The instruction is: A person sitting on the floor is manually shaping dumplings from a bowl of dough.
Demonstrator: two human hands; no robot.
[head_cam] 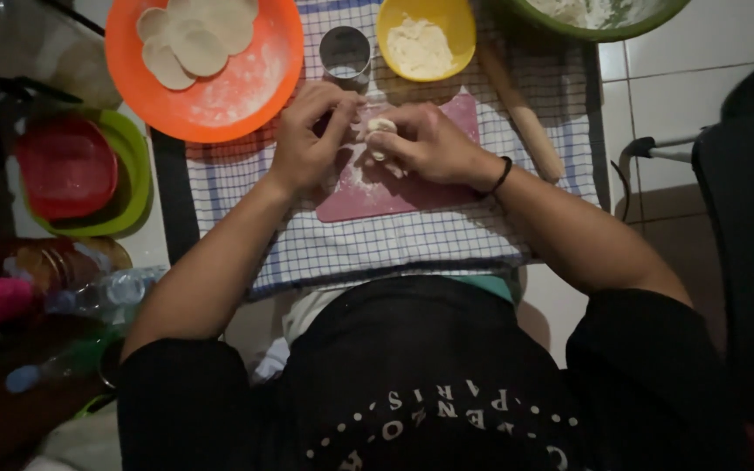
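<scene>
The left hand (307, 139) and right hand (429, 144) meet over the pink board (394, 192) on the checked cloth (377, 244), fingers of both pinched together on a small pale dough piece (381, 126) held between them, below the metal cup (345, 54).

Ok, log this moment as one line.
left hand: pinching dough piece | right hand: holding dough piece | over pink board | orange plate: dough rounds
</scene>
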